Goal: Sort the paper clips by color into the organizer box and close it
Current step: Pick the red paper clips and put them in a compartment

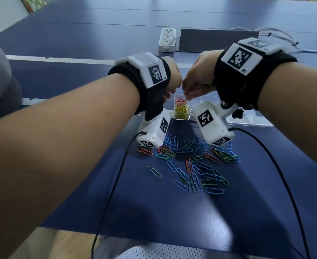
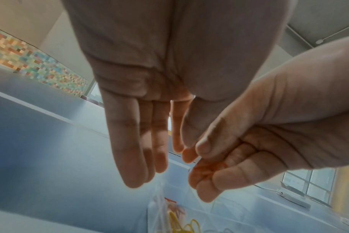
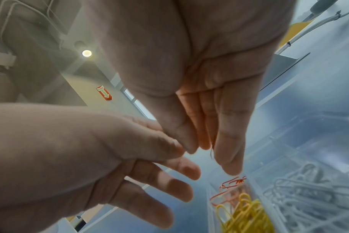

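A clear organizer box [image 1: 247, 122] lies open on the blue table, its lid flat to the right. Its left compartments hold red clips [image 1: 180, 100] and yellow clips [image 1: 181, 110]; silver clips [image 3: 309, 197] fill the one beside them. Both hands hover close together over the red compartment. My right hand [image 3: 207, 151] pinches a thin red clip [image 3: 212, 152] between thumb and fingers, just above the red clips [image 3: 227, 187]. My left hand [image 2: 181, 151] hangs with straight fingers and holds nothing, its thumb by the right thumb. Several loose blue, green and red clips [image 1: 195, 161] lie in front of the box.
A white power strip [image 1: 167, 39], a dark grey panel [image 1: 217, 40] and white cables [image 1: 284, 40] sit behind the box. Black camera cables [image 1: 116, 184] trail from both wrists over the table's front edge [image 1: 154, 234].
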Motion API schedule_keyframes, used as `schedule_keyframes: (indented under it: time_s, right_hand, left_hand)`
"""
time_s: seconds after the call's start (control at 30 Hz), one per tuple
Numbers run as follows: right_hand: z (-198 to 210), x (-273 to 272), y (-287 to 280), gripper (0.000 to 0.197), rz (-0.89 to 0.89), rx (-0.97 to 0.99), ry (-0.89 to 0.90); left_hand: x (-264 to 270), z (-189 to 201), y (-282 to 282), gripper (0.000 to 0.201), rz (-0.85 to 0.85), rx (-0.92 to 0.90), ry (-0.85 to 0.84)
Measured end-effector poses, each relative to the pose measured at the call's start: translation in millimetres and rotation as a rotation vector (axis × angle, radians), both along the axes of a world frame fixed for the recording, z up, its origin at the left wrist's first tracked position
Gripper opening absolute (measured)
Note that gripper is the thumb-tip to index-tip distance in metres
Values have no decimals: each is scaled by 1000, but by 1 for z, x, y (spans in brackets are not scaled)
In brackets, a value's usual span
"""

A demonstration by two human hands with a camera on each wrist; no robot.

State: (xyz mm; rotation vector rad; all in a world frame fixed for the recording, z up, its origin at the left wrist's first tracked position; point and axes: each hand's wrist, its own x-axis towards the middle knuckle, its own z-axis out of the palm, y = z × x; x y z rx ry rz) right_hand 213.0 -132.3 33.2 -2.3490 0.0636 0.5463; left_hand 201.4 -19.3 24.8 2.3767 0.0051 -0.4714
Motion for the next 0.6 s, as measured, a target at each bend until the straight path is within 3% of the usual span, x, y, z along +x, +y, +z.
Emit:
schedule_keyframes:
  time_s: [0.07, 0.17, 0.27, 0.47, 0.6]
  right_hand:
    - [-1, 0, -1, 8, 16, -19, -3]
    - [-4, -1, 0, 25, 27, -35, 4]
    - [-6, -3, 1, 29, 6, -21, -31]
    - [-6, -22, 1, 20, -6, -93, -93]
    - [-5, -42, -14, 27, 80, -192, -145]
  left_hand:
    - [1, -3, 5, 21, -18, 7, -17]
    - [-5, -5, 8, 24, -58, 70, -32]
    - [-9, -3, 11, 25, -97, 118, -19]
    - [-13, -6, 10, 40, -310, 448, -214]
    - [-18, -11, 19, 34, -341, 459, -329]
